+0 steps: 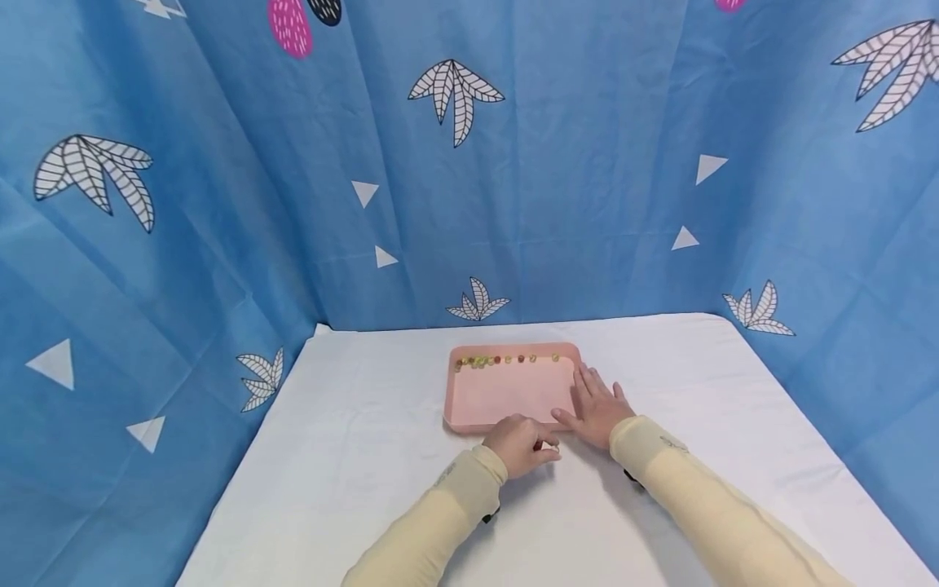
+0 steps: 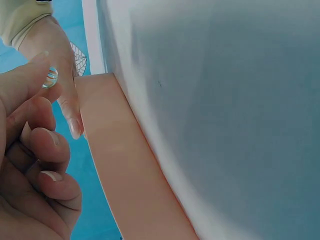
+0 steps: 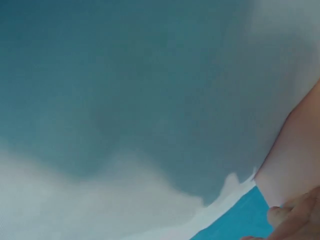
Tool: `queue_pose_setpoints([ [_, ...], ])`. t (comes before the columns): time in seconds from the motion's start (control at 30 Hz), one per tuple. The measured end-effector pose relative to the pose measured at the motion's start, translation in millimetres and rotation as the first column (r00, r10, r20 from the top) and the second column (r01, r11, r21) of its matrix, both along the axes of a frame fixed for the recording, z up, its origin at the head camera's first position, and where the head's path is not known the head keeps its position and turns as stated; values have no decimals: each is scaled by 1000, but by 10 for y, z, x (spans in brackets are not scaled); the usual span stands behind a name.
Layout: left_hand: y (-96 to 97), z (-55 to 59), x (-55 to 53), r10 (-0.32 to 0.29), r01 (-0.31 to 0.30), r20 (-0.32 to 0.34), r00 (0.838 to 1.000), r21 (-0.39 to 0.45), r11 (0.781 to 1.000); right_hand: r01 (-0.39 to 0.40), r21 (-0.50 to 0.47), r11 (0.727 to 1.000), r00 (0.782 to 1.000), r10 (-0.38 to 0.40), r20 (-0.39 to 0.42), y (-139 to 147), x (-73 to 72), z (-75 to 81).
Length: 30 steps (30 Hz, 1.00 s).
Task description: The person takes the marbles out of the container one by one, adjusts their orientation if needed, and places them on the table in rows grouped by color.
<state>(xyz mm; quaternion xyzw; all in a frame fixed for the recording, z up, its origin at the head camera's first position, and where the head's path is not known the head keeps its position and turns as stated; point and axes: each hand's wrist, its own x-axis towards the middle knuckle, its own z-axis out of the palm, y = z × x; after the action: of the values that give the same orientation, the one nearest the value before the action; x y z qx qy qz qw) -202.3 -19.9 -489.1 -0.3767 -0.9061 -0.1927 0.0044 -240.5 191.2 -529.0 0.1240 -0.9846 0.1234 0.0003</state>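
Note:
A shallow pink tray (image 1: 506, 399) lies on the white table, with several small glass marbles (image 1: 497, 359) strung along its far side, bunched toward the left. At the tray's near edge my left hand (image 1: 517, 446) pinches a clear marble (image 2: 50, 78) with coloured streaks between thumb and index finger; its other fingers curl inward. Fingers extended, my right hand (image 1: 600, 414) rests on the tray's right rim, thumb toward the near right corner. In the right wrist view only part of that hand (image 3: 300, 217) shows beside the tray wall (image 3: 295, 155).
White cloth covers the table (image 1: 330, 456) around the tray. A blue patterned curtain (image 1: 572, 187) hangs behind the table and along both sides.

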Motion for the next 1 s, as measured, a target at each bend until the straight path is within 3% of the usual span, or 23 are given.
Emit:
queue_pose_setpoints([
  [0.33, 18, 8, -21, 5, -6, -21, 1000, -33, 999, -80, 27, 996, 997, 80, 8, -69, -65, 138],
  [0.57, 104, -56, -33, -32, 31, 0, 1000, -98, 995, -92, 87, 992, 996, 92, 0, -68, -91, 112],
  [1.0, 190, -190, -48, -13, 15, 10, 1000, -180, 984, -92, 72, 993, 995, 94, -20, -73, -79, 57],
])
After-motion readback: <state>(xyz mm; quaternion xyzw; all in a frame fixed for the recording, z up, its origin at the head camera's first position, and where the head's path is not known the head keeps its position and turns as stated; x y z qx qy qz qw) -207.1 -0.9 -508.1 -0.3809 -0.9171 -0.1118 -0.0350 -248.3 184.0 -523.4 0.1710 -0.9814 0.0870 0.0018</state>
